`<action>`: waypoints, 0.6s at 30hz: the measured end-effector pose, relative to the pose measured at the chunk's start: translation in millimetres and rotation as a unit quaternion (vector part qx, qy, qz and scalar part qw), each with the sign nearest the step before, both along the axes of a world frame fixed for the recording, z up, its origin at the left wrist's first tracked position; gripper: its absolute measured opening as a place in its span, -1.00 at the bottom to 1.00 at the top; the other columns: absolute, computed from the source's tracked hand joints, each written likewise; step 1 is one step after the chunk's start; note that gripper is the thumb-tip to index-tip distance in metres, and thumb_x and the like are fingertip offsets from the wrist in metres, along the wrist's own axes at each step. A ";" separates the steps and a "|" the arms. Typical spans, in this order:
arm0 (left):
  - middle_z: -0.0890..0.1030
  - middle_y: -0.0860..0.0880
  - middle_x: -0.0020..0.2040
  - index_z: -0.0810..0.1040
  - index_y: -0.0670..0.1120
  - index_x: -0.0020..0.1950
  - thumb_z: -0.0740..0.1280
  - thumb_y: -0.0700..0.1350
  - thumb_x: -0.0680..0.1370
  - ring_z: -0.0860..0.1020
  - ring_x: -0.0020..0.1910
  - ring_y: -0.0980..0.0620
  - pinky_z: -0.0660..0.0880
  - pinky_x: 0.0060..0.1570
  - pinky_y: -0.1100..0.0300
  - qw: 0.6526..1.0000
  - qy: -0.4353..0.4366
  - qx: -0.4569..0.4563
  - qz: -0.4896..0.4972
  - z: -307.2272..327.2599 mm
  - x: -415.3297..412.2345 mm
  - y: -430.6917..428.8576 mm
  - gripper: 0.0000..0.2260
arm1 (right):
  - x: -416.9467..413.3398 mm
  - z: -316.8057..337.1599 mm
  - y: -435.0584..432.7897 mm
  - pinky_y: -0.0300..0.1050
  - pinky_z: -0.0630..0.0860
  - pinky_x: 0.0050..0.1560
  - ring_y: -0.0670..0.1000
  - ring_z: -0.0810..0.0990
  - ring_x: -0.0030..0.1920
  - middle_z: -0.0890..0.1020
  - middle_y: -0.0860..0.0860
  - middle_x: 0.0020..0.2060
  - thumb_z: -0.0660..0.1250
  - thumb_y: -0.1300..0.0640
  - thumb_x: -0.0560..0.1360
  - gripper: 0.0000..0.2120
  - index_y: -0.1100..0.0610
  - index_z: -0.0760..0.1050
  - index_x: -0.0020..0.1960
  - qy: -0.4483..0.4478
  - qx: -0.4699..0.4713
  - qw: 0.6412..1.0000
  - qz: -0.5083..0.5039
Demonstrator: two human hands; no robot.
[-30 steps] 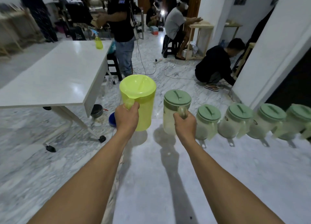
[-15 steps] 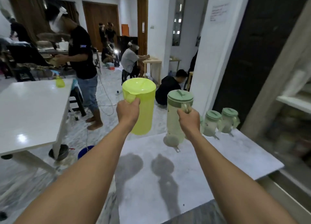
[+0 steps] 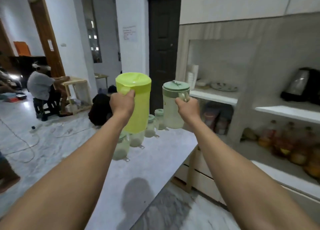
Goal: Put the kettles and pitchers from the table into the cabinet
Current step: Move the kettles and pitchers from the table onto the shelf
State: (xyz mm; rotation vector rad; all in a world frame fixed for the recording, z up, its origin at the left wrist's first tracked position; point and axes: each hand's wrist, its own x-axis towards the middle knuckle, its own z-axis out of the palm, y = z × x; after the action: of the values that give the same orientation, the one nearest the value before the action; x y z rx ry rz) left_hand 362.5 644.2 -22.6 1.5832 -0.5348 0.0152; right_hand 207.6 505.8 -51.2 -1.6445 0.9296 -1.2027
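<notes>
My left hand [image 3: 122, 105] grips the handle of a tall lime-yellow pitcher [image 3: 136, 108], held upright in the air above the table. My right hand [image 3: 187, 108] holds a clear pitcher with a green lid [image 3: 173, 108] by its handle, also lifted. Below them several more clear green-lidded pitchers [image 3: 150, 126] stand in a row on the grey marble table [image 3: 155, 160]. The open cabinet [image 3: 242, 98] with white shelves is to the right. A dark electric kettle [image 3: 299, 84] sits on its upper shelf.
Plates and a stack of cups [image 3: 223, 87] fill the left upper shelf; jars and bottles [image 3: 294, 145] crowd the lower shelves. A dark door [image 3: 163, 56] stands behind. People sit and crouch on the floor [image 3: 43, 89] at left, with cables [image 3: 26, 143] lying about.
Both pitchers have been lifted off the table and carried rightward as my view turned from the room toward the cabinet shelves.
</notes>
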 end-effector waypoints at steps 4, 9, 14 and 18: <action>0.42 -0.03 -0.43 0.44 -0.13 -0.34 0.34 -0.11 0.48 0.36 -0.44 -0.03 0.24 -0.45 0.14 0.998 -0.018 -0.010 -0.054 17.2 -50.5 -40.3 -0.78 | -68.7 19.3 -20.7 -0.12 0.33 -0.33 0.01 0.45 -0.36 0.51 -0.02 -0.42 0.38 0.10 0.47 -0.81 0.09 0.49 -0.30 0.014 -0.007 0.998 -0.054; 0.49 -0.09 -0.39 0.51 -0.17 -0.32 0.34 -0.05 0.40 0.42 -0.40 -0.09 0.30 -0.43 0.14 0.991 0.003 -0.038 -0.132 29.5 -121.5 -90.6 -0.80 | -155.4 33.1 -47.2 -0.13 0.36 -0.35 0.00 0.48 -0.37 0.52 -0.05 -0.43 0.38 0.07 0.47 -0.80 0.08 0.50 -0.31 0.016 -0.010 0.993 -0.120; 0.52 -0.09 -0.38 0.51 -0.13 -0.37 0.34 -0.04 0.40 0.46 -0.37 -0.08 0.38 -0.30 0.12 0.978 0.020 -0.045 -0.203 36.2 -185.5 -135.3 -0.79 | -234.1 39.7 -70.3 -0.06 0.45 -0.21 0.08 0.57 -0.26 0.61 0.02 -0.33 0.38 0.02 0.45 -0.83 0.10 0.57 -0.24 0.029 -0.007 0.985 -0.169; 0.50 -0.10 -0.38 0.52 -0.13 -0.33 0.33 -0.02 0.36 0.44 -0.36 -0.05 0.39 -0.29 0.08 0.968 0.024 -0.051 -0.243 39.5 -236.9 -171.0 -0.81 | -299.2 42.9 -95.2 -0.03 0.49 -0.18 0.09 0.60 -0.21 0.63 0.05 -0.28 0.37 0.00 0.45 -0.84 0.08 0.57 -0.20 0.042 -0.003 0.978 -0.205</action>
State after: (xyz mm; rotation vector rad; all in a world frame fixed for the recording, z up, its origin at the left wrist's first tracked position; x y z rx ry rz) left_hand 125.6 473.2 16.9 1.3147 -0.8582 -0.3610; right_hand -91.6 410.6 -8.3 -1.5626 1.3687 -1.4139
